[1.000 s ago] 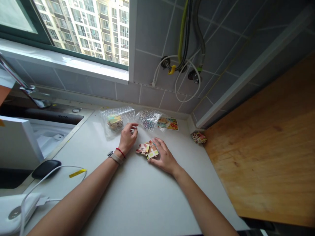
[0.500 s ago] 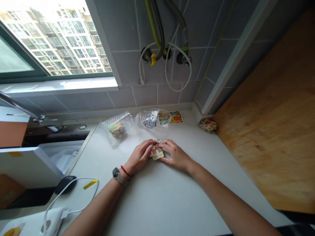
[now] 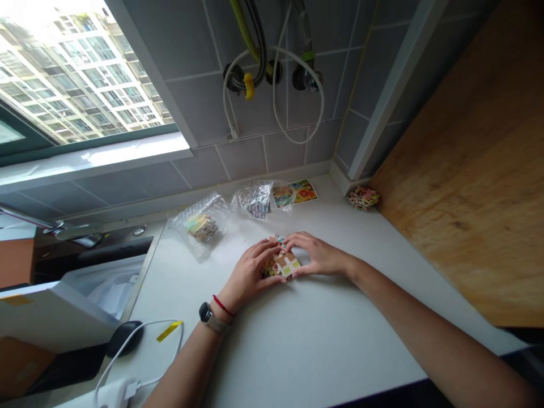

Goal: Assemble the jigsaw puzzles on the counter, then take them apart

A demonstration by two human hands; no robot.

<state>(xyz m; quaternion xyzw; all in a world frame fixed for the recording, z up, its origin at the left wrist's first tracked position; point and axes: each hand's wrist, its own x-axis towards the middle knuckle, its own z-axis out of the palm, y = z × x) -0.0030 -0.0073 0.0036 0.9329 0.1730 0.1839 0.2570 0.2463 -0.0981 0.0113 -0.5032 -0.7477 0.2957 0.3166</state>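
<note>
A small pile of jigsaw puzzle pieces (image 3: pixel 285 265) lies on the white countertop (image 3: pixel 297 334), with a brown, white and yellow-green piece on top. My left hand (image 3: pixel 253 266) curves round the pile's left side, fingers over its back and thumb at its front edge. From the right, my right hand (image 3: pixel 317 254) grips the pile between thumb and fingers. Part of the pile is hidden under the fingers. Behind it sits a clear bag with more puzzle pieces (image 3: pixel 202 226). Beside that are a second clear plastic bag (image 3: pixel 254 199) and a colourful picture card (image 3: pixel 304 191).
Another stack of puzzle pieces (image 3: pixel 363 198) stands in the back right corner by the wooden panel (image 3: pixel 463 187). At left are a sink (image 3: pixel 147 249), a black mouse-like object (image 3: pixel 124 339), a white cable (image 3: pixel 181 340) and a yellow strip (image 3: pixel 169 331).
The view has shifted and tilted slightly. My left thumb has moved down to the pile's front edge, and more of the pieces now show between my hands.
</note>
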